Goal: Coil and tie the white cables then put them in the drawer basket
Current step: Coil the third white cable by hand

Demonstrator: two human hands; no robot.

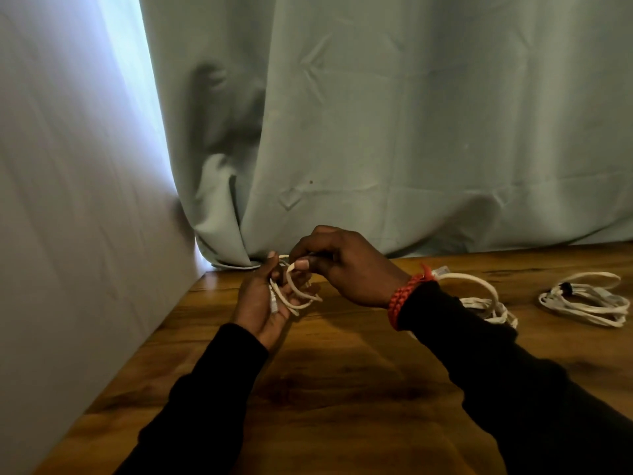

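A short white cable (301, 299) is looped into a small coil above the wooden table. My left hand (262, 303) cradles the coil palm-up, its fingers curled around the loops. My right hand (342, 265) pinches one strand of the same cable near the top of the coil. A second white cable (483, 296) lies loosely looped on the table behind my right wrist, partly hidden by my sleeve. A third white cable (589, 299), coiled and bound with a dark tie, lies at the far right. No drawer basket is in view.
The wooden table (335, 389) stretches toward me under both arms. A pale green curtain (411, 132) hangs along the table's back edge. A white wall (68, 200) borders the table on the left. A red braided band (404, 296) circles my right wrist.
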